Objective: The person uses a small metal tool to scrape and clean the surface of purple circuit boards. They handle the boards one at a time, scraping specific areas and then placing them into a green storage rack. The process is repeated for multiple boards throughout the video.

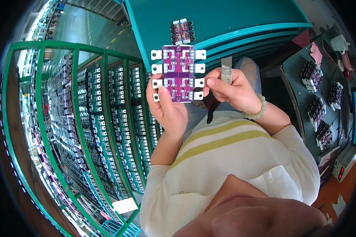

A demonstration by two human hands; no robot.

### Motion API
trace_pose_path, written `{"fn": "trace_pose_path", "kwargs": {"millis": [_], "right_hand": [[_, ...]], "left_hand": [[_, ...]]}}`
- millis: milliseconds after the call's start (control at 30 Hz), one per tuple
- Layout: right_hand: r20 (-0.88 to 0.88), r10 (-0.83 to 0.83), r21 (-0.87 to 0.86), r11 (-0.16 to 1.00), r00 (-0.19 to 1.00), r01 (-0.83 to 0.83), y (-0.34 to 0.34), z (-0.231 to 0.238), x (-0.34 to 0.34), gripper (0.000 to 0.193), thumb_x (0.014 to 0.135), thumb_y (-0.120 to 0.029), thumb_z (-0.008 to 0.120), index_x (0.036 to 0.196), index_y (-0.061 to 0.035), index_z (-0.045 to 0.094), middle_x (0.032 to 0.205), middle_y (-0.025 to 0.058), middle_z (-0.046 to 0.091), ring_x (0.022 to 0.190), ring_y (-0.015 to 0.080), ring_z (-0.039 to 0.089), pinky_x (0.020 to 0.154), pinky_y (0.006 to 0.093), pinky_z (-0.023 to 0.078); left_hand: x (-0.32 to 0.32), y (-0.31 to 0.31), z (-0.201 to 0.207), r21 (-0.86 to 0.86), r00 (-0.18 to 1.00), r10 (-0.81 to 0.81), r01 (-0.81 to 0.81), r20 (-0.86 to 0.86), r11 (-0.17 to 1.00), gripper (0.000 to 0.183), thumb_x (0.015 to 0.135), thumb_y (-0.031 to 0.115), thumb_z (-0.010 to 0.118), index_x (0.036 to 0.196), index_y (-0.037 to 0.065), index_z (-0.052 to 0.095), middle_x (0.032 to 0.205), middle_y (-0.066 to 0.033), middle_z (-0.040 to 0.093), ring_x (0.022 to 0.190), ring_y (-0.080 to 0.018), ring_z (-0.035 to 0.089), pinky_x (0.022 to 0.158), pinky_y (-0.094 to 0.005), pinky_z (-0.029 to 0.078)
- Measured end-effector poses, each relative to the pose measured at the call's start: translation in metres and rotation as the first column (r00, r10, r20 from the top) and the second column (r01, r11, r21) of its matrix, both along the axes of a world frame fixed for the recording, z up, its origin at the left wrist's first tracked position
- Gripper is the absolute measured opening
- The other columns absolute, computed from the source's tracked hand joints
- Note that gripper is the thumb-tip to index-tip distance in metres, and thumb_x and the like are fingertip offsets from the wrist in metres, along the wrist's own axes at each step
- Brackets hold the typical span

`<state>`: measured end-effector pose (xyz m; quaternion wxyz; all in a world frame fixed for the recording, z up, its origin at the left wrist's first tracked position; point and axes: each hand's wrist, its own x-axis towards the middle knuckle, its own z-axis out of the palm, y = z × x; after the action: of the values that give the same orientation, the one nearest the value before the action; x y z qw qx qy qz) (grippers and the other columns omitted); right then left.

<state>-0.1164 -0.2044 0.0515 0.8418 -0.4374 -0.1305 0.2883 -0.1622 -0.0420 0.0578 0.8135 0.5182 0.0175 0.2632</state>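
A purple circuit board [178,74] with white tabs along both sides is held up in front of me. My left hand [168,112] is closed on its lower left edge, the thumb lying over a white tab. My right hand [235,90] pinches a small flat grey strip [226,70], which sticks up past the fingers; its exact kind is unclear. The right fingertips are close to the board's lower right tabs, and I cannot tell whether they touch. A dark object [212,104] hangs below the right hand, partly hidden.
A teal cabinet [225,15] ahead bears another purple board [182,31]. Left stands a green rack [76,102] packed with rows of boards. On the right, a dark table [292,85] holds several board assemblies [312,75]. A box with a red display [341,172] stands near it.
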Motion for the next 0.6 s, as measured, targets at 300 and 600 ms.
{"fn": "trace_pose_path", "kwargs": {"millis": [300,600], "right_hand": [[0.069,-0.03,-0.026,0.999,0.997,0.032,-0.0027,0.004,0.0002,0.012,0.09,-0.01,0.061,0.093,0.0004,0.064,0.084,0.0028,0.065,0.076,0.0064,0.056,0.067,0.0215,0.045],[0.086,-0.052,-0.047,0.997,0.995,0.056,-0.0051,0.0069,-0.0015,0.008,0.088,-0.006,0.061,0.09,0.0018,0.065,0.084,0.0045,0.066,0.078,0.0083,0.06,0.07,0.0226,0.048]], "left_hand": [[-0.0029,-0.0097,-0.0015,0.001,0.996,-0.007,0.007,0.092,1.0,0.032,0.097,0.017,0.042,0.125,0.002,0.039,0.118,-0.0151,0.05,0.104,-0.0213,0.055,0.091,-0.0377,0.046],[-0.0045,-0.0104,-0.0057,0.023,0.994,0.038,-0.04,0.1,0.999,0.031,0.096,0.017,0.042,0.123,0.002,0.04,0.117,-0.0153,0.051,0.104,-0.0216,0.054,0.091,-0.0394,0.046]]}}
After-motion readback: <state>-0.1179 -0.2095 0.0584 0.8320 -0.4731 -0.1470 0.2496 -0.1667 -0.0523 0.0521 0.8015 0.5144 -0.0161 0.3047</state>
